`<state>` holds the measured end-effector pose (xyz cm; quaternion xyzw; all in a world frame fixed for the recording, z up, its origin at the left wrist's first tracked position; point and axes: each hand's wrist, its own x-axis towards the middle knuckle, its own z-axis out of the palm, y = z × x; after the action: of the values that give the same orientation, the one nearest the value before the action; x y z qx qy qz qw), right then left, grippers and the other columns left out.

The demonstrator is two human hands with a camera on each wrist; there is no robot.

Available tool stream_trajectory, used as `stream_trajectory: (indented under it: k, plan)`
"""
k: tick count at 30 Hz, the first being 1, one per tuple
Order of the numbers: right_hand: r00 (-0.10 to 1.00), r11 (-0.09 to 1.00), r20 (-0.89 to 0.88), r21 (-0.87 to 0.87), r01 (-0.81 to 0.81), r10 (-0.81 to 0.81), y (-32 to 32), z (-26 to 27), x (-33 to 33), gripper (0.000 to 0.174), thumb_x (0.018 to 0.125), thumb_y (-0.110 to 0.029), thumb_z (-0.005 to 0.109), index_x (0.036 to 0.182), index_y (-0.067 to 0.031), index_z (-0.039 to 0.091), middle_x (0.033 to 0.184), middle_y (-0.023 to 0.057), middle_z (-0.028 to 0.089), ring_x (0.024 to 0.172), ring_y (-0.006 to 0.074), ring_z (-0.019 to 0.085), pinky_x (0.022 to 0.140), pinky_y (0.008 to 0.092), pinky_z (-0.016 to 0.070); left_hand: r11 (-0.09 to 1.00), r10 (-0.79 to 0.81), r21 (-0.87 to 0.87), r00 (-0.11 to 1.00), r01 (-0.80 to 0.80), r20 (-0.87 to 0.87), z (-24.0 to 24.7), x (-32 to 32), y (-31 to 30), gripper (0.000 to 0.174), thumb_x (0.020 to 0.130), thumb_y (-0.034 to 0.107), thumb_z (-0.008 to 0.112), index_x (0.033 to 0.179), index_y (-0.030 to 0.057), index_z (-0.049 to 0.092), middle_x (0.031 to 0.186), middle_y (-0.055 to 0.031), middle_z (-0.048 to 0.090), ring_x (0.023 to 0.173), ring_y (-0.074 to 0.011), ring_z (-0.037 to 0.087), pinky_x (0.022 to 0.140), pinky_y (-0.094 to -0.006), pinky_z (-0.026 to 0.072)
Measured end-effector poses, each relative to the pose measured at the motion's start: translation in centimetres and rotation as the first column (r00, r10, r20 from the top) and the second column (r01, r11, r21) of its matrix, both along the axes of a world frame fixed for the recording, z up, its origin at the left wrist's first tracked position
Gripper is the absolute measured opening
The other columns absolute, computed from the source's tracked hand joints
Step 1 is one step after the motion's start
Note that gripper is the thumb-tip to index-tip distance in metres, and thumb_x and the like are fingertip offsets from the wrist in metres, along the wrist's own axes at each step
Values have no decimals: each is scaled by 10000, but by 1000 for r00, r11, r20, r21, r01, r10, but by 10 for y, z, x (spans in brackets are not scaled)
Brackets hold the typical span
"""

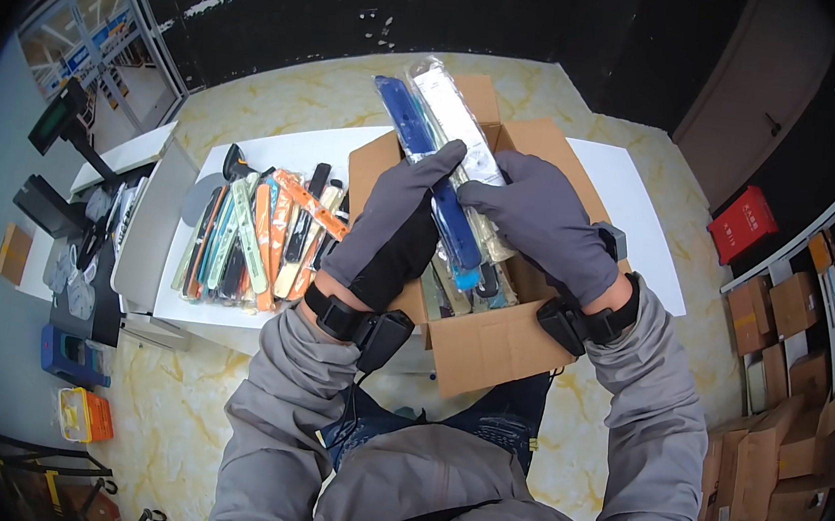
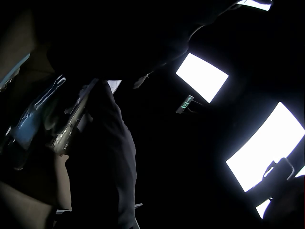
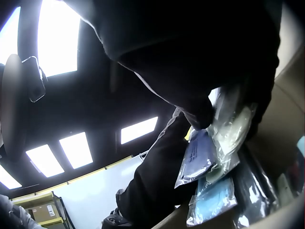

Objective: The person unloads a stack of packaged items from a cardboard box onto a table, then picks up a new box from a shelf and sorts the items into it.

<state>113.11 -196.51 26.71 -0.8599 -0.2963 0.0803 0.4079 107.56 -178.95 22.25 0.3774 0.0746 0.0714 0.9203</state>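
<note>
Both gloved hands are over an open cardboard box (image 1: 504, 349) on a white table. The left hand (image 1: 398, 203) grips a dark blue plastic-wrapped strip (image 1: 403, 114), thumb on top. Beside it the right hand (image 1: 553, 213) holds a white wrapped strip (image 1: 452, 108), fingers curled round it. The right wrist view shows the blue packet (image 3: 198, 155) and a light blue packet (image 3: 214, 200) hanging below the right hand (image 3: 224, 62). More wrapped pieces lie inside the box. In the dark left wrist view, a sleeve or hand hides much of the packets.
A pile of wrapped strips in orange, green, black and cream (image 1: 253, 245) lies on the white table (image 1: 641, 232) left of the box. Behind the pile is a black handheld device (image 1: 236, 163). A desk with screens stands at the left; cartons (image 1: 795, 302) fill shelves at the right.
</note>
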Motion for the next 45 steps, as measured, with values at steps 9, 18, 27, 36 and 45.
stream_trajectory:
  k: [9,18,27,36,45]
  plan:
    - [979,986,-202,154,66,-34,-9,8,1,456,989,-344,775,1212,54,750,982,103,777,843,139,720,763,288,562,998,10,69,999,-13,43,-4,-1,0,345,1022,123,759,1293,-74,678,1202,-161,754,995,-238,762,878,-356,634]
    - [930,971,-368,229,74,16,-17,-18,25,485,1044,-351,753,1280,73,740,1045,109,779,884,136,720,794,281,572,942,-48,336,978,-23,202,-45,20,19,306,1050,92,713,1294,-91,685,1234,-174,752,1041,-224,764,918,-344,633]
    - [872,964,-476,267,19,115,-20,-12,23,459,1085,-310,723,1307,92,723,1103,99,778,956,120,716,861,255,573,969,-165,221,953,109,255,-42,10,24,291,1036,-60,631,1304,-19,739,1244,-132,772,1109,-233,765,978,-333,619]
    - [875,955,-466,297,15,132,-18,-19,20,439,1075,-306,740,1311,64,724,1081,82,779,913,112,721,828,260,581,468,-111,797,869,-382,482,-36,-6,18,377,1010,-123,611,1324,29,754,1231,-128,793,1114,-198,763,960,-312,613]
    - [894,964,-434,266,10,110,-20,-25,24,482,1067,-317,743,1346,74,710,1141,105,781,978,133,738,879,272,590,421,-66,843,915,-336,398,-33,-4,14,351,1014,-116,615,1303,15,765,1242,-130,796,1127,-193,763,985,-298,603]
